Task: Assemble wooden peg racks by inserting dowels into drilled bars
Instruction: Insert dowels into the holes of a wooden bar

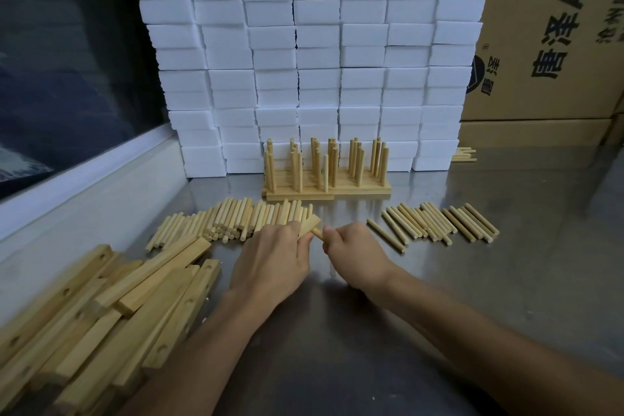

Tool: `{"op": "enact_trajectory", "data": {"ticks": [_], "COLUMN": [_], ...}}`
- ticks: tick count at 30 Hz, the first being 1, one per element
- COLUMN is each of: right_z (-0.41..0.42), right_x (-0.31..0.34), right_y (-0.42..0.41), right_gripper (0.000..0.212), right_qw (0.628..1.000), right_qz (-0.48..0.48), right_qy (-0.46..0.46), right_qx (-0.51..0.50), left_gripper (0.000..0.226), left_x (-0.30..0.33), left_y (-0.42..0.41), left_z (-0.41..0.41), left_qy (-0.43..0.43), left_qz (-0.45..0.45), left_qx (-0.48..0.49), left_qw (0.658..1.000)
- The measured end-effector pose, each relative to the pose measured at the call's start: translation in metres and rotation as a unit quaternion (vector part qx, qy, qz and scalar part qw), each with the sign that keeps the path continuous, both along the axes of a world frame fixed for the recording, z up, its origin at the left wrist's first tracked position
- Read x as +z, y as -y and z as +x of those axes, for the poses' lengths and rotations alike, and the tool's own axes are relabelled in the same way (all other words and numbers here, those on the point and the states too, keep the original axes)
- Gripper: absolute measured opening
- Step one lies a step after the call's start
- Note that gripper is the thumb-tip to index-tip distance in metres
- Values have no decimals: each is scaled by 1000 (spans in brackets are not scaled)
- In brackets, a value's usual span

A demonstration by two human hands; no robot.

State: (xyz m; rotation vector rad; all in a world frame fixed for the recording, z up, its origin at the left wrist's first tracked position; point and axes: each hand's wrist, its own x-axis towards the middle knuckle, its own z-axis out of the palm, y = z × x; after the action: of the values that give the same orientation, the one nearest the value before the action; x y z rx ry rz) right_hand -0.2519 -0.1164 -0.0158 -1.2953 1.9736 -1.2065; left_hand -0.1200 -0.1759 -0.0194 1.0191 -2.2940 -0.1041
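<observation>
**Ana:** Head view, and both hands are at the centre of the steel table. The left hand has its fingers curled round a drilled bar, whose far end pokes out toward twelve o'clock past the fingertips.

**Ben:** And the right hand?

**Ana:** Clenched on a dowel. Only a short stub of it shows, between the two hands and touching the bar. I read this as the insertion step: peg going into a hole. Whether the tip is already seated I can't tell, since the hole is hidden behind the fingers.

**Ben:** Where's the stock?

**Ana:** Loose dowels in a heap at about eleven o'clock of the hands, and a second row of dowels fanned out at two o'clock. Undrilled-looking and drilled bars are piled at eight o'clock. Finished peg racks stand at twelve o'clock, pegs upright, just in front of a wall of white foam blocks, with cardboard cartons behind.

**Ben:** So what does the next move need?

**Ana:** In my judgement, keeping the dowel square to the bar and pushing straight along its axis while the left hand braces. Any tilt could jam it. Then a fresh dowel from the two o'clock row.
</observation>
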Motion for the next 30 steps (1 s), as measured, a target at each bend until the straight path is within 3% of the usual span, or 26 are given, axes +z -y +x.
{"op": "enact_trajectory", "data": {"ticks": [5, 8, 12, 20, 22, 25, 30], "right_z": [3, 2, -2, -22, -27, -34, -42], "right_x": [7, 12, 13, 17, 20, 24, 30], "right_y": [-8, -8, -9, -4, -2, -2, -2], "right_gripper": [38, 38, 36, 45, 43, 36, 32], "right_qw": [974, 956, 965, 998, 998, 992, 982], "right_qz": [41, 60, 67, -2, -13, -15, -24], "right_qy": [220, 287, 250, 60, 69, 119, 181], "right_qx": [20, 29, 38, 6, 8, 25, 47], "left_gripper": [20, 22, 23, 14, 9, 37, 40], "left_x": [-1, -1, -4, 2, 4, 3, -3], "left_y": [0, 0, -1, 5, 9, 11, 13], "left_z": [2, 2, 0, -3, -2, -1, -3], "left_qy": [-5, -12, -22, -85, -107, -170, -260], "left_qz": [-5, -3, 2, 84, 147, 260, 332], "left_qx": [-17, -19, -13, -94, -113, -121, -115], "left_qw": [1000, 1000, 1000, 988, 977, 943, 899]}}
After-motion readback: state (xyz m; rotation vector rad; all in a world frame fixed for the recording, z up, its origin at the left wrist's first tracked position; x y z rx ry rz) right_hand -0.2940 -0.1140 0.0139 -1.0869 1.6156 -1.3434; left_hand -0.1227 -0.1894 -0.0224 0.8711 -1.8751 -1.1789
